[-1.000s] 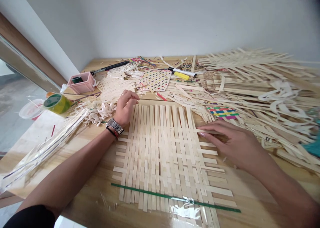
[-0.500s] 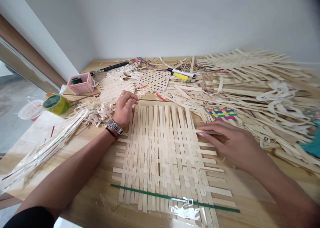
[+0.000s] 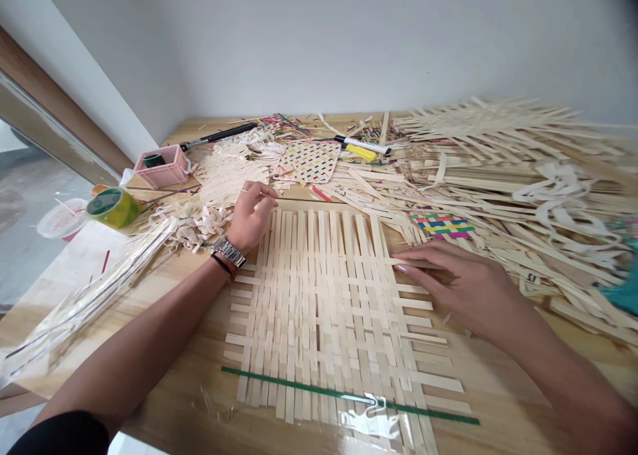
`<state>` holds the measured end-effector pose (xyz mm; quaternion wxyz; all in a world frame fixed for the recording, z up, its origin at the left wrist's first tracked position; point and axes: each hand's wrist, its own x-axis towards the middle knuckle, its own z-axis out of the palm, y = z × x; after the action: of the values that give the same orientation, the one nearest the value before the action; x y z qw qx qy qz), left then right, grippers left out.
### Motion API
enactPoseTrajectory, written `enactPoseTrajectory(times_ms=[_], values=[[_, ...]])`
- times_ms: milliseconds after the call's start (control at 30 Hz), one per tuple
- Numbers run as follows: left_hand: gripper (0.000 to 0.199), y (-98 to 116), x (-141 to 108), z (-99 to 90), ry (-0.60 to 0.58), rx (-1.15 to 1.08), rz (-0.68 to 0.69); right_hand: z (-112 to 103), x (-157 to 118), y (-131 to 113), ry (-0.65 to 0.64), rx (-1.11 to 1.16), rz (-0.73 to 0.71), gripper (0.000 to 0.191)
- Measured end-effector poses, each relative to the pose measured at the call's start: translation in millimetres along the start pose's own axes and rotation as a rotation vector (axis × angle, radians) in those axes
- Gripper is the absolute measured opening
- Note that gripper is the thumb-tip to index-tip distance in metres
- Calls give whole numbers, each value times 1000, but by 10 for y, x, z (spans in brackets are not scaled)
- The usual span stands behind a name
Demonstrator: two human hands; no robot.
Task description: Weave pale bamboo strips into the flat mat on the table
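A partly woven mat of pale flat strips (image 3: 323, 309) lies on the wooden table, its strip ends sticking out on all sides. Across its near end runs a green strip (image 3: 299, 383), with shiny clear tape (image 3: 371, 422) over it. My right hand (image 3: 458, 279) pinches the right end of a pale crosswise strip (image 3: 393, 261) between thumb and fingers. At the mat's far left corner rests my left hand (image 3: 252, 219), fingers curled near the lengthwise strip ends; whether they grip anything is hidden.
Loose strips (image 3: 478, 182) are heaped at the back and right. A small patterned woven piece (image 3: 309, 163), a yellow marker (image 3: 361, 151) and a pink basket (image 3: 162, 169) stand behind the mat. At left are a tape roll (image 3: 113, 207) and a plastic cup (image 3: 62, 219).
Almost nothing differs. My left hand has shifted very slightly to the right, and my right hand keeps its pinch on the crosswise strip.
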<state>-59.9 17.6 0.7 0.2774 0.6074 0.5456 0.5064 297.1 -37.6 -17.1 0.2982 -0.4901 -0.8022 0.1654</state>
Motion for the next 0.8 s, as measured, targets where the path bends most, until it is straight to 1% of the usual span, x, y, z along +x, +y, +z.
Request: enactPoseTrajectory(times_ms=[67,167,333,500,800], values=[[10,13,-2,9,-13,-32,-38,4,-2,7,9,-4,-9,28],[7,14,3,19,-16,-68,-54,7,-3,12,16,-2,-8,26],[5,-3,12,23,-41,-71,-96,1,4,-3,18,11,-9,26],[2,-13,10,31,-61,-98,-85,13,6,-34,14,44,1,27],[7,-21,10,41,-48,-92,-110,13,5,-51,6,38,6,23]])
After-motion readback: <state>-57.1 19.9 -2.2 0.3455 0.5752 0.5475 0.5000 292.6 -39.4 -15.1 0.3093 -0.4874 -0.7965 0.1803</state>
